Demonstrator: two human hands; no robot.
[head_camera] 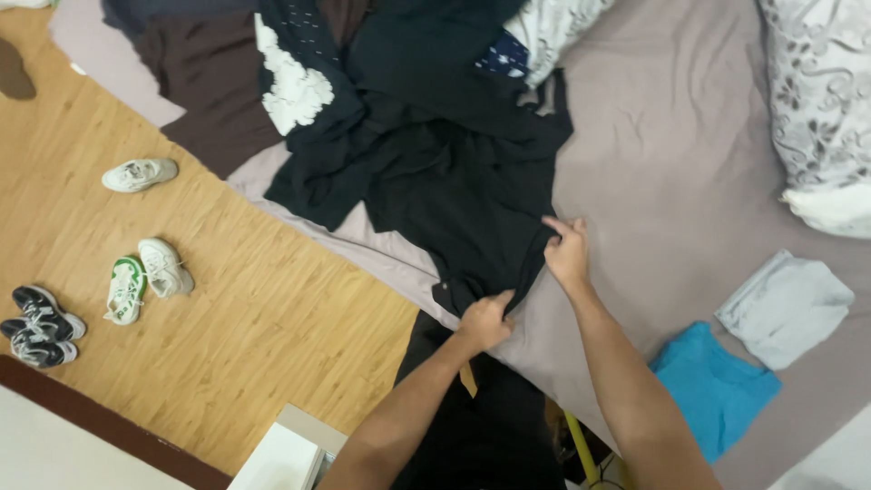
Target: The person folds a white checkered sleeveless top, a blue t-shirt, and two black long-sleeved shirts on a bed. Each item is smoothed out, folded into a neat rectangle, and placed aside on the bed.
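Two bare forearms rising from the bottom edge of the frame, angled up toward the centre. Left hand [484,319], fingers curled, clenched on the lower edge of a black garment [472,209] just below centre. Right hand [566,254], slightly higher and to the right, wrist bent, thumb and fingertips pinching the same dark edge, the cloth between the two hands drawn taut. Black garment spread over the grey bedsheet [671,172], from mid-frame up to the top centre. Lower right: folded blue shirt [712,386]; beside it, folded pale grey cloth [785,307]. Far right, upper: patterned white pillow [821,91]. Top centre and left: heap of dark clothes [218,73], one with white lace trim [292,86]. Left side, on the wooden floor [245,308]: white sneakers [145,272], black-and-white pair [41,325], single white shoe [138,174].
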